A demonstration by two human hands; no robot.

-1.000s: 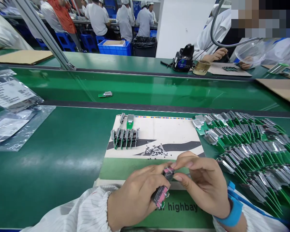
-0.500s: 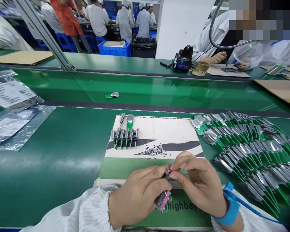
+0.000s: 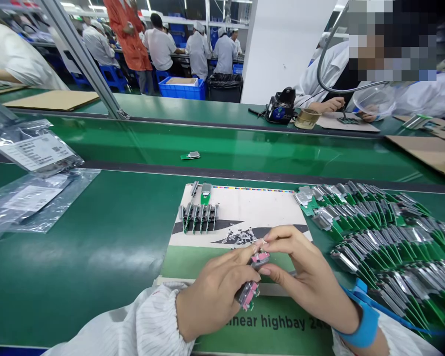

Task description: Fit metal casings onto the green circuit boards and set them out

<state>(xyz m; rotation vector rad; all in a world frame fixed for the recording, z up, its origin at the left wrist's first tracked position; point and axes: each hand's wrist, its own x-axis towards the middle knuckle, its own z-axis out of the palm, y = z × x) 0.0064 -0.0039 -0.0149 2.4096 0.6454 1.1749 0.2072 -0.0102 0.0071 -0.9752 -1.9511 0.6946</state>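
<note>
My left hand is closed around a small stack of pink-faced modules, its thumb touching a single pink module at the top. My right hand, with a blue wrist strap, pinches that top module between thumb and fingers. Both hands hover over a printed cardboard sheet on the green bench. A heap of tiny black parts lies just beyond my fingers. A row of several upright modules stands at the sheet's far left.
Rows of several green circuit boards with metal shields fill the bench at right. Plastic bags with labels lie at left. One board rides the conveyor belt. A co-worker works opposite beside a black tool.
The view has tilted upward and shifted. The lone board on the belt has travelled right. My right fingers have turned the top pink module so its face and pins show.
</note>
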